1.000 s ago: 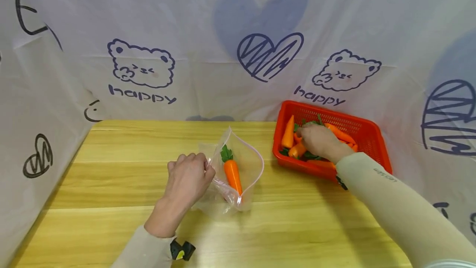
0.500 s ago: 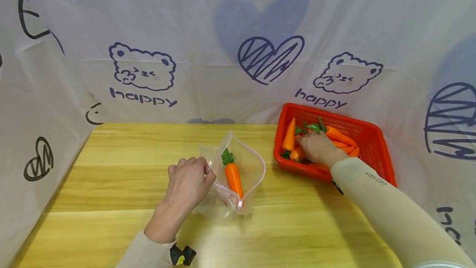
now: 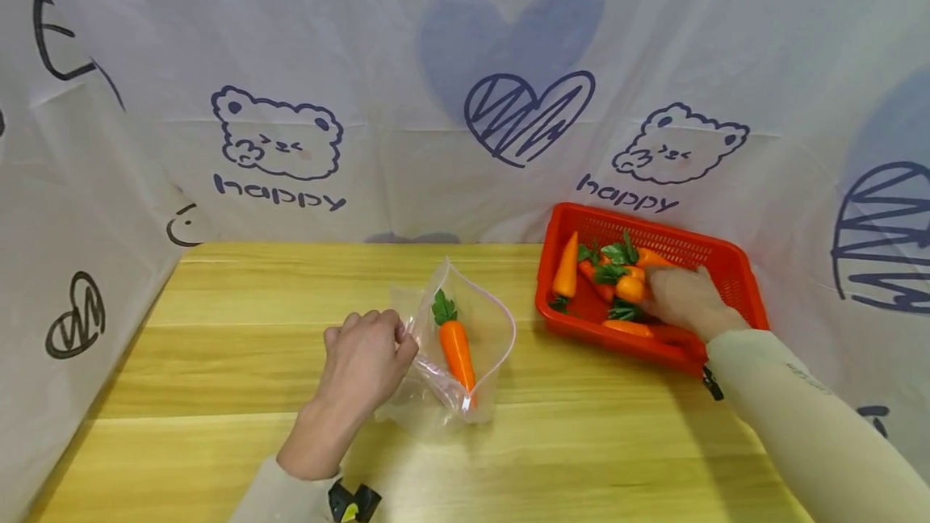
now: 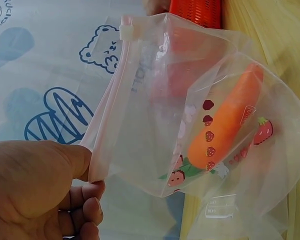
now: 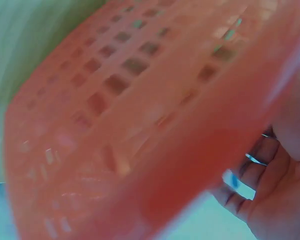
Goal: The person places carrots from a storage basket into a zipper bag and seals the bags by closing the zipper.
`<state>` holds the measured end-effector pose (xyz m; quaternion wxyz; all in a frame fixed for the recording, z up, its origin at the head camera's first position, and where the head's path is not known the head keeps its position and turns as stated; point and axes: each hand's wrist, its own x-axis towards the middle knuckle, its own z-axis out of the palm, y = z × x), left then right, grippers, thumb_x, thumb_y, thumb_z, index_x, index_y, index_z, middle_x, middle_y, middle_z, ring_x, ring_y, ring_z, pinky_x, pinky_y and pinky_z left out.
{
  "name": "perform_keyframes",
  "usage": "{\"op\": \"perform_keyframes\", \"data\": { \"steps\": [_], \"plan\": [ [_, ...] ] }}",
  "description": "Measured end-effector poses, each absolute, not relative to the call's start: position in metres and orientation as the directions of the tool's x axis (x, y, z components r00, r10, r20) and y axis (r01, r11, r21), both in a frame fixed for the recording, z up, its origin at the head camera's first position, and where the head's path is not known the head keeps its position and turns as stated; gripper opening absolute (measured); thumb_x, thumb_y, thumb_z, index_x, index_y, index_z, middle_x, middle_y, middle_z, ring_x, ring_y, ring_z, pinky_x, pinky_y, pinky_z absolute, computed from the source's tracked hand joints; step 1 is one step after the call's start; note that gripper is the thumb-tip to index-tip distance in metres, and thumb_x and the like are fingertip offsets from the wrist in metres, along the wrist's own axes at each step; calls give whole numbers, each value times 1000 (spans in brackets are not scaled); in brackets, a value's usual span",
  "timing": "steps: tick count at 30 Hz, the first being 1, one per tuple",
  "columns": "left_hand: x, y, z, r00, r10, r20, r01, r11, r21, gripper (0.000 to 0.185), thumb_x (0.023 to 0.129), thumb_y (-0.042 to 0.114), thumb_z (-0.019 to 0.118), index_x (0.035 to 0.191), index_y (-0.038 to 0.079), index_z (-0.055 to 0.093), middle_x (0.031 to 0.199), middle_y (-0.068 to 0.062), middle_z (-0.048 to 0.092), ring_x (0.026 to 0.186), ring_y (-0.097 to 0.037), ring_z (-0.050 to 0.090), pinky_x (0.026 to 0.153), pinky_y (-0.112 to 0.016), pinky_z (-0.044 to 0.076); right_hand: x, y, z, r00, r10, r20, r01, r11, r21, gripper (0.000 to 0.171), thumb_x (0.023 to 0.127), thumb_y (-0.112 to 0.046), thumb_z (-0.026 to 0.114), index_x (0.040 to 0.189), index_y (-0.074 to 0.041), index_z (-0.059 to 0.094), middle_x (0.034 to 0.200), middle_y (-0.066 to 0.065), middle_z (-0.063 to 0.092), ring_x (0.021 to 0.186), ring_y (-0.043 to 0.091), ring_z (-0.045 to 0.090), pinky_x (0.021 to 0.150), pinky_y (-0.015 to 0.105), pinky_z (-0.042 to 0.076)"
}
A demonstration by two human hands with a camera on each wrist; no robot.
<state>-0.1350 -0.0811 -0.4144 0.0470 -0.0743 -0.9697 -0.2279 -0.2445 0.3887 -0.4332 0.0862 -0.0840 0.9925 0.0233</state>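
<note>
My left hand [image 3: 366, 361] pinches the zip edge of a clear zip bag [image 3: 490, 345] between thumb and fingers. The bag's mouth gapes, and strawberry prints show on its side in the left wrist view. Inside lies one orange carrot [image 3: 455, 349] with green leaves, also seen as a carrot [image 4: 227, 120] through the plastic. My right hand [image 3: 683, 297] reaches into the red basket [image 3: 741, 281], its fingertips beside a carrot's rounded end [image 3: 630, 289]. Whether it grips that carrot is hidden. In the right wrist view the basket's rim covers part of the right hand [image 5: 280, 175].
The basket holds several more carrots, one standing along the left wall [image 3: 566, 269] and one at the near side [image 3: 628, 329]. A wooden table [image 3: 240, 345] lies below. Patterned white cloth [image 3: 407, 160] hangs behind and at both sides.
My right hand has shifted rightward inside the basket, uncovering carrots and leaves on the left. A carrot end at the lower left of the pile has gone from there. The left hand stays on the bag.
</note>
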Motion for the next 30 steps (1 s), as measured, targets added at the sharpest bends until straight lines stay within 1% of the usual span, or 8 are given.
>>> {"op": "perform_keyframes", "data": {
  "steps": [3, 5, 6, 10, 13, 18, 24, 30],
  "plan": [
    [-134, -81, -415, -984, 125, 129, 169, 885, 433, 17, 95, 19, 64, 79, 15, 59, 72, 0, 54, 72, -24, 47, 75, -42, 30, -239, 404, -434, -976, -123, -179, -122, 992, -16, 31, 93, -32, 73, 102, -5, 60, 87, 9, 66, 87, 35, 65, 83, 61, 42],
    [-134, -81, -415, -984, 126, 127, 170, 886, 432, 17, 95, 19, 64, 79, 15, 59, 72, 0, 54, 72, -24, 47, 75, -42, 30, -236, 409, -436, -978, -109, -177, -105, 994, -34, 34, 94, -33, 73, 106, -4, 60, 92, 11, 68, 91, 36, 65, 80, 57, 41],
    [-134, -82, -415, -984, 126, 126, 169, 886, 432, 17, 95, 19, 64, 79, 15, 59, 72, 0, 54, 72, -24, 47, 75, -42, 30, -235, 411, -437, -979, -111, -172, -107, 994, -34, 36, 94, -33, 72, 108, -3, 61, 97, 13, 69, 94, 38, 65, 79, 57, 42],
    [-134, -82, -415, -984, 126, 123, 167, 887, 431, 17, 95, 19, 64, 79, 14, 59, 72, 0, 53, 72, -24, 47, 74, -42, 30, -233, 410, -440, -981, -108, -159, -107, 994, -19, 44, 95, -35, 72, 118, 1, 63, 116, 24, 69, 107, 46, 62, 83, 63, 43],
    [-134, -82, -414, -984, 126, 125, 168, 887, 431, 18, 95, 19, 64, 79, 14, 59, 72, 0, 53, 72, -25, 47, 74, -42, 31, -233, 410, -442, -984, -101, -146, -102, 995, -1, 50, 94, -37, 72, 122, 3, 62, 123, 28, 65, 112, 49, 56, 86, 65, 42],
    [-134, -83, -414, -984, 126, 127, 169, 886, 432, 18, 95, 19, 63, 78, 14, 59, 71, 0, 53, 72, -25, 47, 74, -42, 30, -234, 412, -448, -989, -89, -118, -92, 996, 19, 58, 92, -41, 72, 124, 6, 57, 126, 30, 61, 113, 50, 52, 91, 65, 40],
    [-134, -83, -414, -984, 126, 125, 168, 884, 437, 18, 95, 19, 62, 78, 14, 60, 72, 0, 54, 73, -25, 48, 74, -42, 30, -236, 414, -453, -989, -97, -109, -101, 994, 29, 58, 92, -41, 71, 119, 7, 54, 122, 31, 61, 109, 50, 53, 93, 64, 42],
    [-134, -83, -413, -984, 129, 122, 170, 882, 440, 18, 95, 18, 62, 78, 14, 59, 71, 0, 53, 73, -25, 48, 74, -42, 30, -234, 414, -453, -989, -102, -106, -107, 994, 36, 58, 92, -40, 72, 119, 8, 53, 119, 31, 62, 107, 50, 54, 93, 64, 43]
  ]
}}
